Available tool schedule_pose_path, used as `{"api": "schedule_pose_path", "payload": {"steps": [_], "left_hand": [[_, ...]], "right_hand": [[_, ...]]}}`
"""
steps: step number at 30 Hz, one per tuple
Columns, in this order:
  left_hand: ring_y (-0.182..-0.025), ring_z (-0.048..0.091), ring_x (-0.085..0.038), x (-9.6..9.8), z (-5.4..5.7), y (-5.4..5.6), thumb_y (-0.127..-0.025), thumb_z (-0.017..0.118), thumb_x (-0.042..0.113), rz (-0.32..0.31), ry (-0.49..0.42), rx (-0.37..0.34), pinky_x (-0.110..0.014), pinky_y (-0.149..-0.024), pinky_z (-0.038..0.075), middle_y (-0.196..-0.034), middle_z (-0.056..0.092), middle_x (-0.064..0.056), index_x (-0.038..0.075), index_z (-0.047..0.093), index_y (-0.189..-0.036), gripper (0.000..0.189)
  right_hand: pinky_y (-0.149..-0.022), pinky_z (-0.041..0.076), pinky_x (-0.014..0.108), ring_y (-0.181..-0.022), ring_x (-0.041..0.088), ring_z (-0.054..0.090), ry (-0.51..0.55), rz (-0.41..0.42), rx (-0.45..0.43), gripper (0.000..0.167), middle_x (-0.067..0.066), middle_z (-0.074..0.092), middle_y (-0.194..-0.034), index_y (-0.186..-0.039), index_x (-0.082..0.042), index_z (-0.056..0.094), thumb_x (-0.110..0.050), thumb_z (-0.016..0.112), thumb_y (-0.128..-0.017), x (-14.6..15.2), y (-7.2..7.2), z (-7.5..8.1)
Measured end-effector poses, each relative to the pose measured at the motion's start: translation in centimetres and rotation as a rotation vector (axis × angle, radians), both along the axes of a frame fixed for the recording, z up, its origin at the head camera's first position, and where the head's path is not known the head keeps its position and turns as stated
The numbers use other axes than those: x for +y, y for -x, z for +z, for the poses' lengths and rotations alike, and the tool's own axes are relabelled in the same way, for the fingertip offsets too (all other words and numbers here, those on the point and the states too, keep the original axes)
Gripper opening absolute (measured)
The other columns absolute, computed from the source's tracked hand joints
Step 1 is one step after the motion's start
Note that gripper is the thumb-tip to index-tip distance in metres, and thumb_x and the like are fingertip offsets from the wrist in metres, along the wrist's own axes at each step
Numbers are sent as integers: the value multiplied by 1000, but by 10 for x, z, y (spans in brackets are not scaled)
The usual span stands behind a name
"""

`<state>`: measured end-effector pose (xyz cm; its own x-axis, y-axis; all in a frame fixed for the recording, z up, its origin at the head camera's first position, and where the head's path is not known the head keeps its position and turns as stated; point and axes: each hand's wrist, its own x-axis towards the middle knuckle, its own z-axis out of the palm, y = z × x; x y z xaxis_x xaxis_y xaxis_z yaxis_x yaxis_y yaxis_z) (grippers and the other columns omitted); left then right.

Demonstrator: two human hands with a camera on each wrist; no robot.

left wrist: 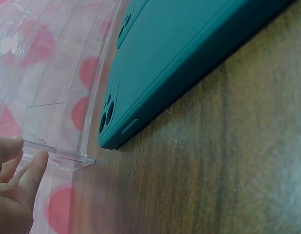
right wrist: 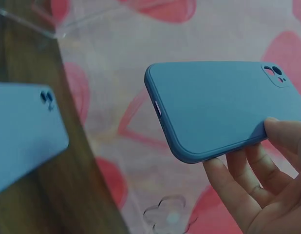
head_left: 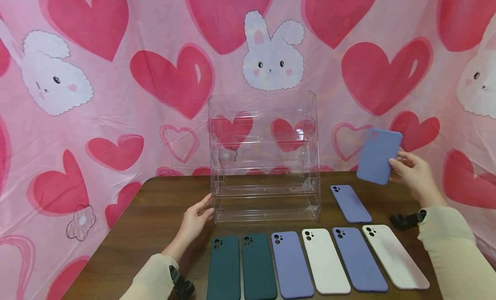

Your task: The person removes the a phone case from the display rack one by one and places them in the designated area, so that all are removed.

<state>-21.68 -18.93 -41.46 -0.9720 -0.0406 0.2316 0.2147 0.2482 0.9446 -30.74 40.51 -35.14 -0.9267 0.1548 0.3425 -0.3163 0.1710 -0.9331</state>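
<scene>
A clear tiered acrylic display rack (head_left: 265,190) stands upright on the wooden table. At its lower left edge, my left hand (head_left: 194,218) holds the side panel between thumb and fingers; the fingertips (left wrist: 39,158) show against the clear plastic. My right hand (head_left: 416,175) grips a blue-purple phone case (head_left: 377,156) by its long edge, raised above the table's back right. Its camera cut-outs are at the top. The right wrist view shows the thumb on the back of that case (right wrist: 214,107) and the fingers beneath its edge.
A purple case (head_left: 351,204) lies right of the rack. Along the front lie two dark green cases (head_left: 224,265), purple ones (head_left: 292,265) and white ones (head_left: 326,261), side by side. A pink heart-print cloth (head_left: 248,24) hangs behind the table.
</scene>
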Motion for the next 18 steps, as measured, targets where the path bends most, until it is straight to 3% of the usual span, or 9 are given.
{"api": "schedule_pose_path", "payload": {"steps": [5, 8, 10, 13, 16, 17, 18], "left_hand": [[-106, 55, -36, 0, 0, 1, -87, 58, -5, 8, -3, -4, -36, -78, 53, -127, 50, -23, 2, 47, -133, 48], [-106, 55, -36, 0, 0, 1, -87, 57, -5, 11, -2, -4, -35, -78, 53, -127, 50, -23, 2, 48, -133, 47], [-106, 55, -36, 0, 0, 1, -87, 58, -6, 12, -2, -3, -36, -78, 53, -127, 50, -23, 2, 48, -133, 47], [-106, 55, -37, 0, 0, 0, -87, 57, -6, 8, -1, -1, -36, -78, 54, -127, 49, -23, 1, 47, -133, 48], [-106, 55, -37, 0, 0, 0, -87, 57, -6, 4, -3, 2, -36, -78, 53, -127, 49, -23, 1, 47, -133, 48], [-106, 55, -37, 0, 0, 0, -87, 57, -6, 4, -3, 3, -36, -78, 53, -127, 49, -23, 1, 47, -133, 48], [-107, 54, -37, 0, 1, 0, -88, 57, -6, 3, -6, 3, -36, -78, 53, -127, 49, -23, 2, 47, -133, 48]], "right_hand": [[-57, 56, 28, -69, -8, 56, -253, -70, -133, 67, -10, 47, -95, -140, 9, 23, -29, 53, -93, -6, -24, 7], [-59, 57, 29, -68, -11, 53, -291, -77, -190, 67, 2, 48, -103, -140, 11, 19, -28, 49, -95, -7, -33, 7], [-61, 57, 33, -67, -11, 52, -314, -76, -209, 68, 19, 48, -111, -140, 11, 18, -31, 48, -95, -1, -33, 1], [-62, 57, 39, -69, -5, 54, -305, -55, -237, 72, 30, 46, -117, -141, 8, 21, -36, 52, -93, 14, -28, -15], [-62, 57, 39, -70, 3, 59, -284, -51, -303, 73, 8, 59, -102, -141, 1, 29, -41, 57, -89, 29, -20, -32], [-63, 57, 40, -72, 8, 61, -295, -34, -321, 75, 8, 60, -102, -141, 2, 29, -42, 58, -88, 32, -19, -36], [-65, 56, 41, -76, 14, 62, -339, -9, -332, 77, 17, 58, -108, -140, 6, 26, -43, 56, -89, 34, -19, -39]]}}
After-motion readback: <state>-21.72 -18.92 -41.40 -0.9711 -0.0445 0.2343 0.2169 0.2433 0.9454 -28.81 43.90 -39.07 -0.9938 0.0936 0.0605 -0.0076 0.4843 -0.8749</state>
